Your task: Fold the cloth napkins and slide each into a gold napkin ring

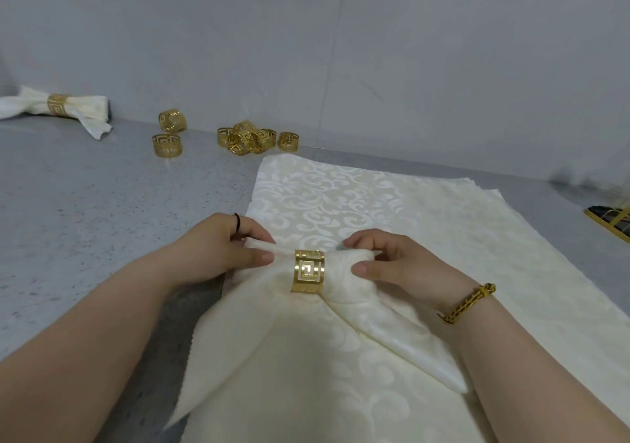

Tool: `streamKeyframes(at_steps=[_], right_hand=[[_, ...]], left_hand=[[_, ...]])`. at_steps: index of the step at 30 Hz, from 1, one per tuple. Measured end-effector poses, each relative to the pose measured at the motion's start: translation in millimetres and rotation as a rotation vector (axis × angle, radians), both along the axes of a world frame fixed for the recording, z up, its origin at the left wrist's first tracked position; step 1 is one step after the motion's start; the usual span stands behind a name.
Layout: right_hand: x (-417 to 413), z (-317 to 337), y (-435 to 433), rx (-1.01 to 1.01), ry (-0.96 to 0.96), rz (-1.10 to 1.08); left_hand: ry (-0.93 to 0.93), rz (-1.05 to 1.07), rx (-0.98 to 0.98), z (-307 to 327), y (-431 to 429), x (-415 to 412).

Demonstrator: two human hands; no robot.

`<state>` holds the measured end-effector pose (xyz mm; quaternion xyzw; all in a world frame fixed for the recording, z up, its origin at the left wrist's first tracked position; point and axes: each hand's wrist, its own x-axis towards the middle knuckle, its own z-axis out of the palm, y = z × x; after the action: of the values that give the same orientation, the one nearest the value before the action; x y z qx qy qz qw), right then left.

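I am pinching the soft, limp folded napkin (pixel 272 306) with my left hand (pixel 218 248) and right hand (pixel 392 265) close on each side of the hard gold ring (pixel 308 271), over the napkin stack (pixel 392 204) on the worktop (pixel 102 210), because loose cloth is probably slipping easily.

The napkin stack (pixel 341 197) lies on the counter (pixel 85 221), filling the centre and right of the frame. On the stack, at lower centre, lies a gathered napkin (pixel 342 274) inside a ring (pixel 308 271). The left hand (pixel 218 251) grips this napkin left of the ring, the right hand (pixel 402 265) right of it. Behind, along the wall (pixel 306 50), sits a ring cluster (pixel 250 137) at upper centre. Left of it stand a rear ring (pixel 172 120) and a front ring (pixel 167 145). A ringed napkin (pixel 88 108) lies at far upper left.
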<state>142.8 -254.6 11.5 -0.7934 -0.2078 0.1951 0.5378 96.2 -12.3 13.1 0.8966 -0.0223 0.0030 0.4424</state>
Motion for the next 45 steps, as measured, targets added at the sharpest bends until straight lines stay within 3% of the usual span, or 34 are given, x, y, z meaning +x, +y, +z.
streamKeyframes(at_steps=[9,13,16,20,23,28,32,39,45], right_hand=[[-2,-1,-7,-0.010,-0.062,-0.092],[-6,-2,-1,0.071,-0.009,-0.133],[-7,-2,1,0.012,-0.071,-0.145],[-6,-3,0,-0.063,-0.177,-0.160],[-4,-4,-2,-0.066,-0.224,-0.168],[-3,-5,-2,-0.003,-0.240,-0.176],[-6,-8,2,0.009,-0.284,-0.238],[-17,5,-12,-0.290,-0.259,-0.381],[-39,5,-20,-0.462,-0.140,-0.214]], left_hand=[[-0.069,-0.036,0.065,-1,-4,1],[-0.092,0.010,0.032,-3,-8,2],[-0.169,0.025,-0.015,-6,-16,0],[-0.270,-0.019,0.168,-6,-29,-8],[-0.312,0.071,0.286,-6,-34,-10],[-0.189,0.114,0.388,-11,-39,-12],[-0.182,0.189,0.339,-12,-43,-16],[-0.263,0.247,0.366,-17,-46,-25],[-0.249,0.230,0.165,-20,-46,-24]])
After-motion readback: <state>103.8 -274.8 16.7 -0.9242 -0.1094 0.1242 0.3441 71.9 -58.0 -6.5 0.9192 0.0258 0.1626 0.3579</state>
